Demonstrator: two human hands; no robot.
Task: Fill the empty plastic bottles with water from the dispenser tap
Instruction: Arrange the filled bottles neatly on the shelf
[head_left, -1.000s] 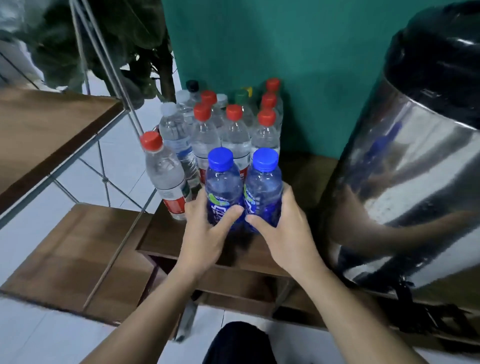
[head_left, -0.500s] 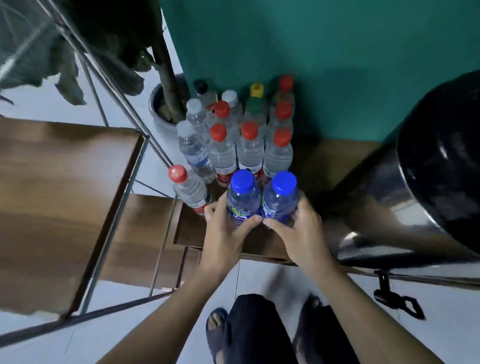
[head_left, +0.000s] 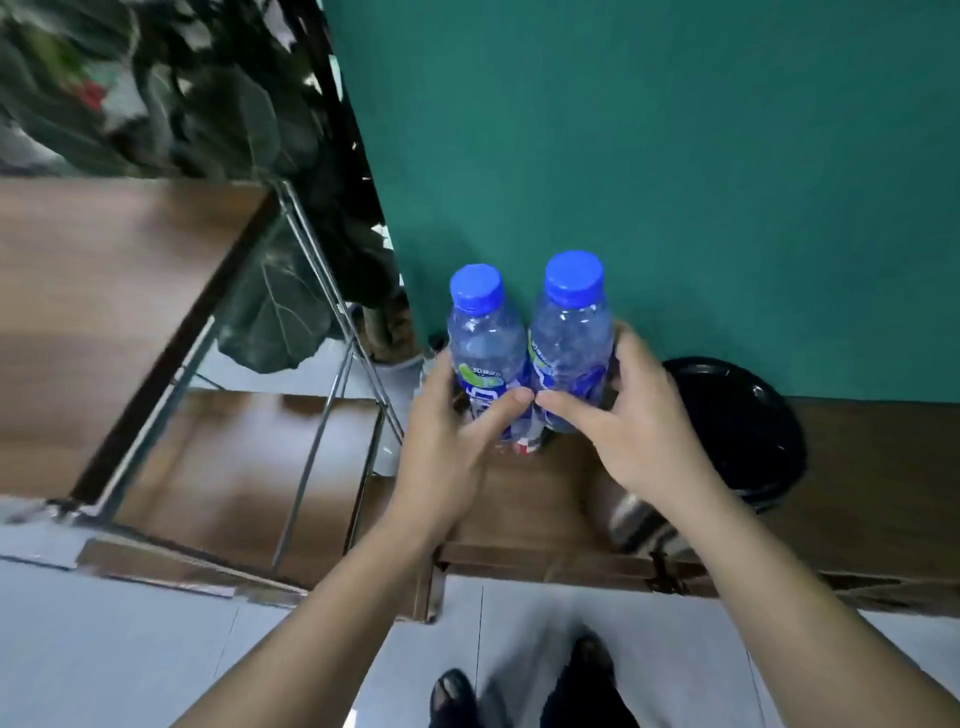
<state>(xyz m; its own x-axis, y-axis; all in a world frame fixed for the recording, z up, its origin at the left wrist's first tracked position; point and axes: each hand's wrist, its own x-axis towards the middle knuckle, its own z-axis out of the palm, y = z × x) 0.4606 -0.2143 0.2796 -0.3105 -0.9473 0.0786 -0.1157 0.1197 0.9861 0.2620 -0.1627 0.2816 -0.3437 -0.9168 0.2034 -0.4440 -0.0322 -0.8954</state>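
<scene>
Two clear plastic bottles with blue caps and blue labels are held upright side by side, lifted above the low wooden bench (head_left: 519, 514). My left hand (head_left: 447, 441) grips the left bottle (head_left: 483, 343) around its label. My right hand (head_left: 634, 421) grips the right bottle (head_left: 569, 332) the same way, and my two thumbs nearly touch. The dispenser (head_left: 737, 431) shows from above as a black round lid with a strip of shiny metal body below it, to the right of my right hand. Its tap is not visible. The other bottles are hidden behind the lifted pair.
A green wall (head_left: 649, 156) stands right behind the bench. A wooden shelf (head_left: 104, 312) on a metal frame (head_left: 332, 312) is at the left, with a dark-leaved potted plant (head_left: 270, 156) behind it. Pale floor tiles and my feet (head_left: 519, 696) lie below.
Both hands have lifted the two blue-capped bottles off the bench. The view has risen and tilted down, so the standing bottles are out of sight and the dispenser appears from above.
</scene>
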